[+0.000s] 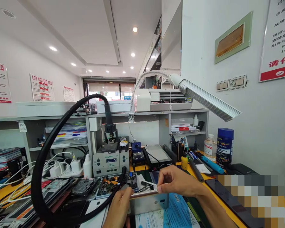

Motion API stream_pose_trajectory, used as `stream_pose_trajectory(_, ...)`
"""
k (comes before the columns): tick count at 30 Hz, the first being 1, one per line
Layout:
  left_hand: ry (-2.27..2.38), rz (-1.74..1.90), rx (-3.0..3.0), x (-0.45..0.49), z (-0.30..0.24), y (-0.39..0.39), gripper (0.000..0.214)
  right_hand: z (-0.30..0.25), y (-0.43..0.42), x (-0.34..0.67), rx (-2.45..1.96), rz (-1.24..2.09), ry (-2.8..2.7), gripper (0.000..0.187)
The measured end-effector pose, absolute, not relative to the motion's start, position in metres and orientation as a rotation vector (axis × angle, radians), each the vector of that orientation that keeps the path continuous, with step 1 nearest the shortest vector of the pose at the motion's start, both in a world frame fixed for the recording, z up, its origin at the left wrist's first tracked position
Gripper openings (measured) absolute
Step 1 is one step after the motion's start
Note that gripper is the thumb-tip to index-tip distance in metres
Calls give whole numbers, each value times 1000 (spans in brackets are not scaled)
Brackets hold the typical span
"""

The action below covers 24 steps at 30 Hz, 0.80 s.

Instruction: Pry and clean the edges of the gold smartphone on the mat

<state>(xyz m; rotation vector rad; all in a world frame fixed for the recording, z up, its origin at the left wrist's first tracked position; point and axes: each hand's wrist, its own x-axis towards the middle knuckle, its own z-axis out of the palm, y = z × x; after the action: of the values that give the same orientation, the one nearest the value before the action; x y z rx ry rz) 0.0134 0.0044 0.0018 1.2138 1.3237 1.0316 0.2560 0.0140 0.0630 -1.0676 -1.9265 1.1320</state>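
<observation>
A flat silver-grey panel (148, 204) with small oblong holes near its right end is tilted up over the bench, its face toward me. My left hand (120, 205) is closed round its left end, thumb on the upper edge. At the upper right corner my right hand (178, 182) has thumb and forefinger pinched together; what they hold, if anything, is too small to tell. Just behind the upper edge, a thin white strip (152, 183) and a dark-tipped tool lie near those fingertips. Under the panel is a blue and white printed sheet (178, 212).
A thick black hose (35, 164) loops across the left front from a hot-air rework station (109, 163). Phone parts (109, 183) crowd the left. At right are a blue can (224, 147), a clear bottle (210, 147) and a dark phone-like slab (228, 196). A lamp (209, 99) hangs overhead.
</observation>
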Motion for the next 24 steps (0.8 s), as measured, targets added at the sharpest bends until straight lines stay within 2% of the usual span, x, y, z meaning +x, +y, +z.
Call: stream_pose_trajectory(24,1329,1041,1231,13,2,4,47,57,4,211,-1120,1088,-1763,13)
